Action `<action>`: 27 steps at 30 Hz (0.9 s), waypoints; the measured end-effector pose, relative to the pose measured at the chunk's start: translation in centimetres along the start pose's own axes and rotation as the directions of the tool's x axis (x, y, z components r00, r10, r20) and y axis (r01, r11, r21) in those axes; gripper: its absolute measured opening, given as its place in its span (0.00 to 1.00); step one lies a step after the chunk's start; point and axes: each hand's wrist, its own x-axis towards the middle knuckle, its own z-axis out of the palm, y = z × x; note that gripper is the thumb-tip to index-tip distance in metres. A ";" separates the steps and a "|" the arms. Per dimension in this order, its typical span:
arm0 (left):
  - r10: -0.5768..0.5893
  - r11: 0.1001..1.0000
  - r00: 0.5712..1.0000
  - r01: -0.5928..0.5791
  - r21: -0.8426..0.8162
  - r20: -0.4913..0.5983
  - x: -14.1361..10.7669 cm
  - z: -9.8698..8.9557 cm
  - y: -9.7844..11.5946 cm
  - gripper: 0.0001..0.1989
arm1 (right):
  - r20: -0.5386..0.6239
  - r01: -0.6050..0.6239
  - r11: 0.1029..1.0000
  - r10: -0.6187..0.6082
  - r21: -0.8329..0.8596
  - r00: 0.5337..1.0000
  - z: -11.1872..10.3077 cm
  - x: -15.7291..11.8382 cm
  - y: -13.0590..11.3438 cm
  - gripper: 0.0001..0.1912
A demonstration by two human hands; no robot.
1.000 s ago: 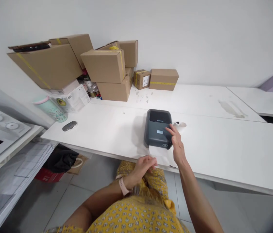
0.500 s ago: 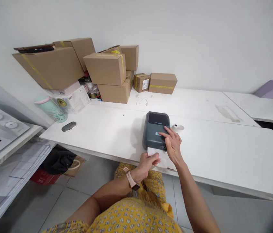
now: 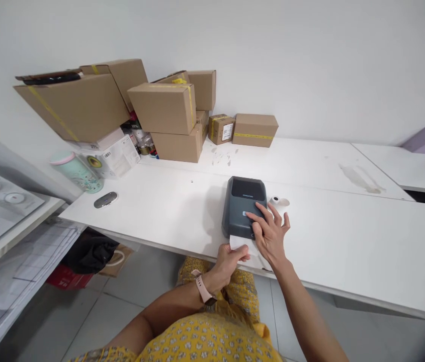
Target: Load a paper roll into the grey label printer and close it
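Observation:
A dark grey-blue printer sits on the white table near its front edge. White paper sticks out of the printer's front, and my left hand pinches it between thumb and fingers. Over the printer's right front part lies my right hand, its fingers spread and a fingertip at the small light button. It holds nothing. A small white roll rests just right of the printer.
Cardboard boxes are stacked at the back left, with a smaller box by the wall. A mint tumbler and a grey oval case are at the left. A microwave stands far left.
The fingers of my right hand have spread wider over the printer. A slightly longer piece of paper shows at its front, still in my left hand. The view has shifted a little.

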 end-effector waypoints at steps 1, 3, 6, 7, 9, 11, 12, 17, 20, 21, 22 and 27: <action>0.001 1.000 1.000 -0.001 -0.001 -0.001 0.0 0.0 0.0 0.24 | -0.003 0.005 1.000 -0.005 -0.010 1.000 0.0 0.0 -0.1 0.17; -0.006 1.000 1.000 0.006 -0.002 -0.006 -0.1 0.1 0.2 0.24 | 0.013 0.001 1.000 -0.001 -0.007 1.000 -0.1 -0.2 -0.2 0.16; -0.029 0.999 0.999 0.029 0.012 -0.020 -0.4 0.1 0.4 0.24 | 0.061 -0.033 0.996 0.028 0.080 0.998 -0.5 -0.4 -0.3 0.19; -0.039 0.999 0.999 0.040 0.016 -0.025 -0.5 0.1 0.5 0.24 | 0.064 -0.046 0.990 0.038 0.130 0.997 -0.7 -0.4 -0.3 0.21; -0.054 0.998 0.998 0.054 0.017 -0.030 -0.7 0.0 0.6 0.24 | 0.037 -0.057 0.972 0.050 0.227 0.998 -1.3 -0.2 -0.3 0.24; -0.054 0.998 0.998 0.055 0.015 -0.029 -0.8 -0.1 0.6 0.23 | -0.006 -0.050 0.954 0.054 0.294 0.999 -1.7 0.1 -0.3 0.25; -0.050 0.999 0.998 0.050 0.017 -0.026 -0.9 -0.1 0.6 0.23 | -0.026 -0.049 0.947 0.060 0.319 0.998 -1.9 0.2 -0.3 0.25; -0.032 0.999 0.999 0.032 0.034 0.003 -1.0 -0.3 0.7 0.24 | -0.055 -0.193 0.870 0.243 0.454 0.968 -1.0 -0.8 -0.2 0.27; -0.029 0.999 0.999 0.028 0.035 0.018 -0.9 -0.4 0.7 0.24 | -0.038 -0.282 0.827 0.342 0.486 0.939 -0.1 -2.2 -0.2 0.27; -0.032 0.999 0.999 0.031 0.035 0.018 -0.9 -0.4 0.7 0.24 | -0.038 -0.273 0.841 0.327 0.467 0.944 0.1 -2.5 -0.2 0.27; -0.036 0.999 0.999 0.035 0.032 0.018 -0.8 -0.4 0.7 0.24 | -0.040 -0.244 0.869 0.288 0.429 0.957 0.2 -2.7 -0.2 0.27; -0.030 0.999 0.999 0.029 0.023 0.042 -0.5 -0.3 0.4 0.23 | -0.050 -0.044 0.986 0.053 0.160 0.997 0.1 -2.1 -0.4 0.23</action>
